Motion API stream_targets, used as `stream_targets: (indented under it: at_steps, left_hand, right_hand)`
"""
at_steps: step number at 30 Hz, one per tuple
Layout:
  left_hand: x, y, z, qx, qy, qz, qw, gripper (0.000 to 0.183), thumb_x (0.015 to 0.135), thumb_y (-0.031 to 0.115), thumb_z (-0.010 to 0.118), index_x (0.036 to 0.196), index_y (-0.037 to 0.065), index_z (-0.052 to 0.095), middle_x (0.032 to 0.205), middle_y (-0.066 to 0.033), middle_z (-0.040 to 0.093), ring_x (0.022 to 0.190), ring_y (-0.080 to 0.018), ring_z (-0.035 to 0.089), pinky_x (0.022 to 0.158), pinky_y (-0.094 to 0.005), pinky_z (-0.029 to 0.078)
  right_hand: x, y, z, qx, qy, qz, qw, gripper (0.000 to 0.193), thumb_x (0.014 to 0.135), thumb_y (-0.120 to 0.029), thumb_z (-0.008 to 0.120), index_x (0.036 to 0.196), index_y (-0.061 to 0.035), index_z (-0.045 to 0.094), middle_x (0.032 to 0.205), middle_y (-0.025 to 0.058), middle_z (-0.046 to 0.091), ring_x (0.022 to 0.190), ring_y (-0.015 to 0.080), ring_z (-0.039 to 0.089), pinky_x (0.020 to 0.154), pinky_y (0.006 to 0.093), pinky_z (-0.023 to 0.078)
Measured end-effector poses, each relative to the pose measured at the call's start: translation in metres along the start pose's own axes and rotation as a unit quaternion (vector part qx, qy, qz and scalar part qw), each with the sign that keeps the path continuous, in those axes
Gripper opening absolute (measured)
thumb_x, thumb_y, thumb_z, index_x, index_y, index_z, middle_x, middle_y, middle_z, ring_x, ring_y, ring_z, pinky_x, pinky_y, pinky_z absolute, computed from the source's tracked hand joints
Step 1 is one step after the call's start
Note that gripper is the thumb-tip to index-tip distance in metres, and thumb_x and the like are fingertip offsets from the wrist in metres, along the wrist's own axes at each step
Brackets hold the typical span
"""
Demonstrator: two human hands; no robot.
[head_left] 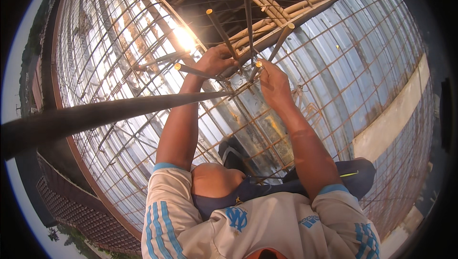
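Note:
My left hand (pixel 215 62) is closed beside several upright steel bars with yellow tips; its fingers curl at the foot of one bar (pixel 220 31), and what they grip is hidden. Just to the right, my right hand (pixel 275 85) pinches close to a short yellow-tipped bar (pixel 255 72); whatever is between its fingertips is too small to name. The bars rise in a cluster from a rebar mesh (pixel 267 149). Another bar (pixel 191 74) leans out below my left wrist. A long dark bar (pixel 119 108) crosses in front of my left forearm.
Ribbed metal decking (pixel 324 58) lies under the mesh, around my legs. Beyond the bars, an opening has bamboo poles (pixel 310 4) along its edge. A pale plank (pixel 393 108) lies at right. Tiled roofing (pixel 81 211) shows lower left, past the deck's edge.

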State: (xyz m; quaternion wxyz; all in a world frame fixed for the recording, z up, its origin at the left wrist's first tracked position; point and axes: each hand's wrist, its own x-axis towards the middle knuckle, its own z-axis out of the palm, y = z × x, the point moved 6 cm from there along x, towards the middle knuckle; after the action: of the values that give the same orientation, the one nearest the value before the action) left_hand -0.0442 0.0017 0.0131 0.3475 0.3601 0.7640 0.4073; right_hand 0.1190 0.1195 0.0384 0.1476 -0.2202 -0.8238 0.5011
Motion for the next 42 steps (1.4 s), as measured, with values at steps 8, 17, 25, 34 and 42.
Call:
stream_targets:
  at_steps: [8,17,25,34,42]
  left_hand:
    - [0.001,0.003,-0.003,0.061,0.014,0.010,0.998,0.023,0.080,0.021,0.074,0.100,0.009,0.072,0.130,-0.0095,0.057,0.125,-0.0274,0.051,0.106,-0.0403,0.039]
    - [0.004,0.000,-0.001,0.067,0.005,0.031,0.997,0.030,0.081,0.018,0.072,0.109,0.006,0.068,0.113,-0.0165,0.066,0.108,-0.0291,0.062,0.095,-0.0399,0.047]
    - [0.002,0.012,0.001,0.035,-0.041,0.004,0.999,0.030,0.084,0.016,0.068,0.110,0.002,0.065,0.109,-0.0164,0.068,0.105,-0.0286,0.064,0.093,-0.0377,0.048]
    - [0.003,0.006,0.002,0.114,-0.023,0.031,0.993,0.028,0.084,0.018,0.068,0.107,0.003,0.064,0.104,-0.0180,0.069,0.102,-0.0320,0.065,0.090,-0.0400,0.049]
    - [0.004,0.007,0.002,0.100,-0.055,0.008,0.993,0.021,0.087,0.018,0.065,0.102,0.004,0.066,0.104,-0.0122,0.064,0.101,-0.0286,0.062,0.089,-0.0390,0.047]
  right_hand:
    - [0.005,-0.012,-0.004,-0.029,-0.012,-0.028,0.999,0.031,0.087,-0.001,0.052,0.117,-0.0006,0.061,0.102,0.0248,0.063,0.096,0.0419,0.060,0.083,0.0444,0.049]
    - [0.013,-0.003,0.015,-0.058,-0.062,-0.014,0.996,0.032,0.089,-0.005,0.049,0.118,-0.0060,0.063,0.090,0.0223,0.066,0.089,0.0416,0.062,0.078,0.0462,0.050]
    - [0.021,0.005,0.024,-0.058,-0.114,0.038,0.991,0.034,0.089,-0.007,0.052,0.120,-0.0118,0.063,0.097,0.0209,0.067,0.092,0.0369,0.064,0.078,0.0431,0.050]
    - [0.010,-0.015,0.013,-0.148,-0.118,0.040,0.981,0.031,0.090,-0.011,0.049,0.116,-0.0178,0.064,0.094,0.0195,0.067,0.091,0.0394,0.063,0.078,0.0482,0.049]
    - [0.022,-0.001,0.024,-0.134,-0.121,-0.010,0.984,0.028,0.092,-0.018,0.051,0.115,-0.0226,0.065,0.085,0.0182,0.066,0.084,0.0393,0.063,0.073,0.0481,0.049]
